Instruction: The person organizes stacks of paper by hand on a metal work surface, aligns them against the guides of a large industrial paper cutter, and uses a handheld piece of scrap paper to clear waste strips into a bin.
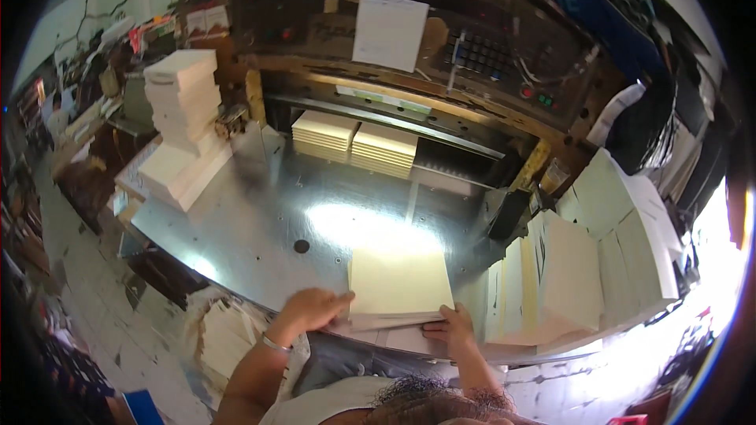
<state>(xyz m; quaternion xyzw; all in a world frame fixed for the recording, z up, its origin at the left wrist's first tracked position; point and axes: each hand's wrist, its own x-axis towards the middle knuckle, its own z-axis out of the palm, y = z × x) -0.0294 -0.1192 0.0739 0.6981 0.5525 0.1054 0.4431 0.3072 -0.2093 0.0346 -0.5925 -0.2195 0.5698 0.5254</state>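
A stack of cream paper sheets [400, 283] lies on the metal table [272, 260] close to my body, its front edge slightly uneven. My left hand [316, 308] is at the stack's left side near the front corner, fingers curled together and fingertips against the edge. At the front right corner my right hand [455, 327] grips the stack, thumb near the top and fingers along the front edge. Farther back, two cut piles of paper, the left pile [321, 135] and the right pile [384, 148], sit side by side under the cutting machine's beam [394, 110].
A tall white paper stack [183, 102] stands on the table's left side. Large paper blocks [563, 275] fill the right side. The machine's control panel [488, 55], with keys and a taped white sheet [390, 31], rises behind. Crumpled paper scraps [228, 338] lie below the front edge.
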